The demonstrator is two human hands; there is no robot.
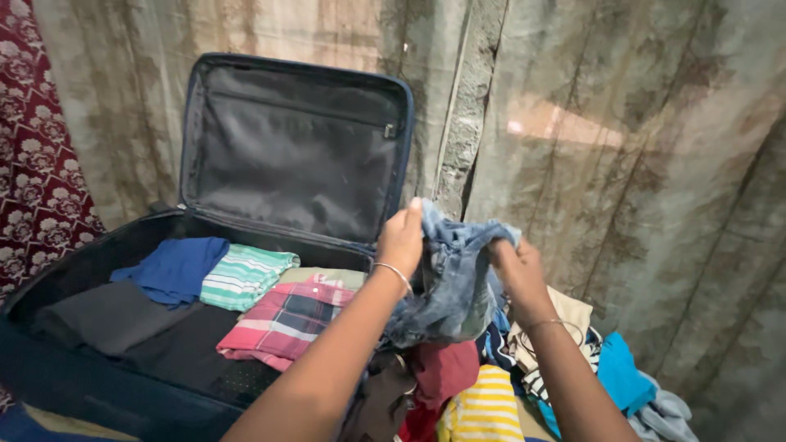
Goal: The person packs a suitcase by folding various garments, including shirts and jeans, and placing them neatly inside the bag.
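While we look down at our hands, both of them grip one piece of faded blue denim clothing (455,282), lifted above the heap of clothes (491,385) beside the suitcase. Our left hand (401,240) pinches the top edge of the denim between fingers and thumb, and our right hand (514,268) clenches the other upper corner, so the cloth is stretched between the two and hangs down crumpled below them. A thin bangle sits on each wrist.

The denim is held just right of the open suitcase (98,376), whose lid (295,147) leans up against the stained wall (639,164). Inside the suitcase we see folded things laid side by side: a blue garment (178,268), a green striped one (244,277), a red checked shirt (286,321) nearest our left forearm, and dark pieces (123,323) at the near side. Under the denim the heap shows a maroon cloth, a yellow striped top (485,409) and a bright blue piece (618,372). A red patterned cloth (33,164) hangs at the far left.
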